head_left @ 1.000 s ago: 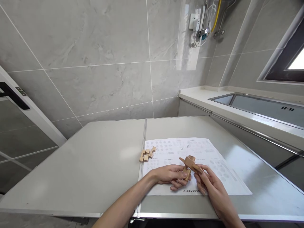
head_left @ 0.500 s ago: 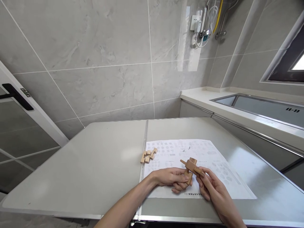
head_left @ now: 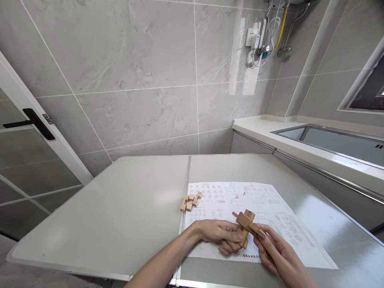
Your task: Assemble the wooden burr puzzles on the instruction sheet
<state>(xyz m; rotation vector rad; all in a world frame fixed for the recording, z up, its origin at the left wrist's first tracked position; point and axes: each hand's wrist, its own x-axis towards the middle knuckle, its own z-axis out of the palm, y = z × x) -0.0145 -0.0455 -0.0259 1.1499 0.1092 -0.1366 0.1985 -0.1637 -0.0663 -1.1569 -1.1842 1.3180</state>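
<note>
A small wooden interlocking puzzle [head_left: 245, 222], a cross of light brown bars, is held just above a printed paper sheet [head_left: 270, 208]. My left hand [head_left: 222, 236] grips its lower upright bar from the left, fingers curled round it. My right hand [head_left: 276, 252] pinches the end of the slanted bar from the right. A few loose wooden pieces [head_left: 190, 201] lie in a small cluster at the sheet's left edge, apart from both hands.
The grey table [head_left: 120, 216] has a seam down its middle. A white counter with a steel sink [head_left: 330, 140] stands at the right. Tiled wall behind, sockets and hoses [head_left: 261, 44] high up. A door with a black handle [head_left: 33, 122] is at the left.
The camera has tilted up and slightly left, so everything sits lower in view. Both hands keep the same hold on the puzzle.
</note>
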